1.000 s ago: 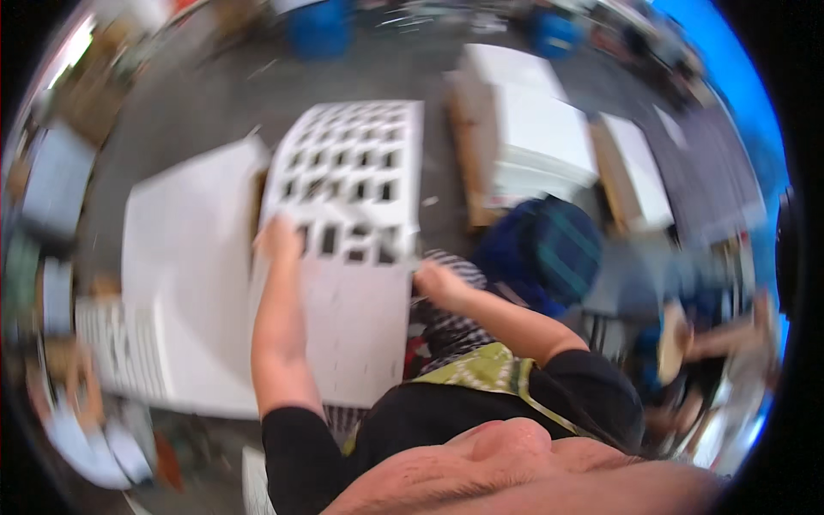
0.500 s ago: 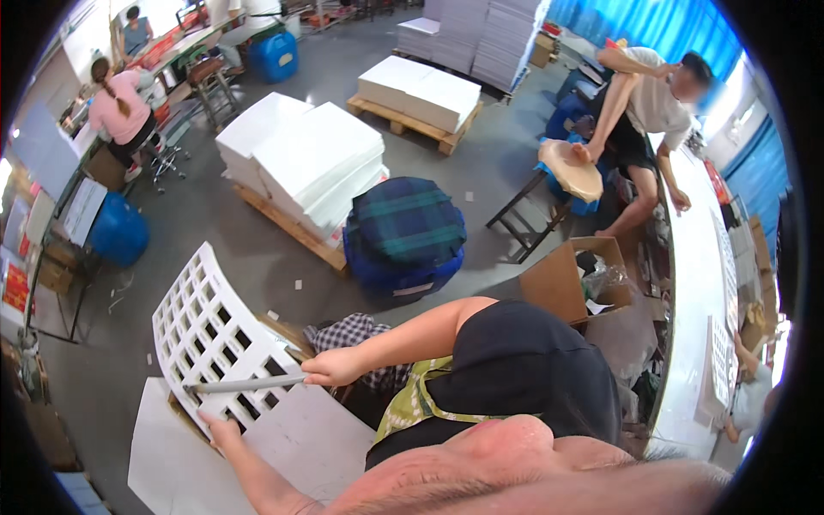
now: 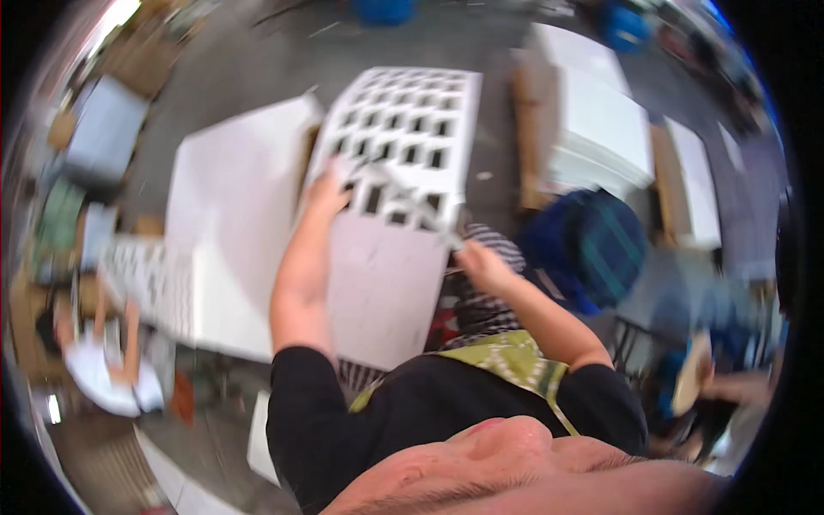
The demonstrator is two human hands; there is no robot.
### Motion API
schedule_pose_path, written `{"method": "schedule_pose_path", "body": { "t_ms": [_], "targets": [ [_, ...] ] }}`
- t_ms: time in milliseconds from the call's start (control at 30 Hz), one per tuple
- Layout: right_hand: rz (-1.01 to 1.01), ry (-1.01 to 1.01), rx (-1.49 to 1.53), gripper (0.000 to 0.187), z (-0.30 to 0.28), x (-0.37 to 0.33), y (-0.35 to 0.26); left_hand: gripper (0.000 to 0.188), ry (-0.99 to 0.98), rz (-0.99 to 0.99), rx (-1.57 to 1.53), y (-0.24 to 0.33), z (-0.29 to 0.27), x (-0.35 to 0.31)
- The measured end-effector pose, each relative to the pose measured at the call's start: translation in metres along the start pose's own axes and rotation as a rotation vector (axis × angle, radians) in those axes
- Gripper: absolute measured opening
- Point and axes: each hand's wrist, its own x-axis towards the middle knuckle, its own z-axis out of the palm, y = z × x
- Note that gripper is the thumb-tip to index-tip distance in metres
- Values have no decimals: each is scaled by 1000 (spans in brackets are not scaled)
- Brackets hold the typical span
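Observation:
A white sheet with rows of rectangular cut-outs [image 3: 469,120] lies at the upper middle, its far part curving away. Under its near end is a plain white board [image 3: 386,292]. My left hand [image 3: 326,190] is at the sheet's left edge, fingers closed on it, though motion blurs them. My right hand [image 3: 487,268] is closed round the near end of a long grey stick [image 3: 412,204]. The stick slants across the nearest cut-outs, its far tip close to my left hand. Blur hides whether the tip touches the sheet.
Another white board [image 3: 232,206] stands to the left, where a co-worker [image 3: 112,369] reaches toward a second cut-out sheet [image 3: 142,266]. At right are a stack of white sheets [image 3: 601,120] on a pallet and a blue drum with a plaid cover [image 3: 605,240]. Checked cloth [image 3: 485,296] hangs near my right forearm.
My view has swung left, so the stack and drum now appear farther right. My hands, the stick and the cut-out sheet have shifted up and right in the picture. The stick stays in my right hand.

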Motion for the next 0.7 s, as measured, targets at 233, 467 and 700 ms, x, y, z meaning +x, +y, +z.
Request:
{"method": "schedule_pose_path", "body": {
  "t_ms": [233,467,700],
  "targets": [
    [-100,-71,56,29,12,11,5,53,524,-265,38,-95,-13,-77],
    [-247,-95,42,29,35,45,-20,59,-43,-605,-377,-124,3,-132],
    [-263,-102,-236,32,64,59,-48,55,-39,-571,-356,-113,-7,-138]
  ]
}}
